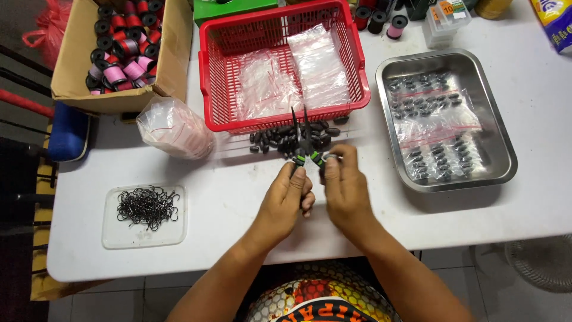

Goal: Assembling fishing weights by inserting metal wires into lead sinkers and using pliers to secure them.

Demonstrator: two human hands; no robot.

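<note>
My left hand and my right hand meet over the white table, both closed on a pair of thin pliers with green and black handles. The plier jaws are parted and point away from me, over a loose pile of small dark oval sinkers lying in front of the red basket. What my right fingertips pinch besides the handle is too small to tell.
The red basket holds clear zip bags. A steel tray at right holds bagged sinkers. A clear lid with black hooks lies at left, next to a bundle of bags and a cardboard box of thread spools.
</note>
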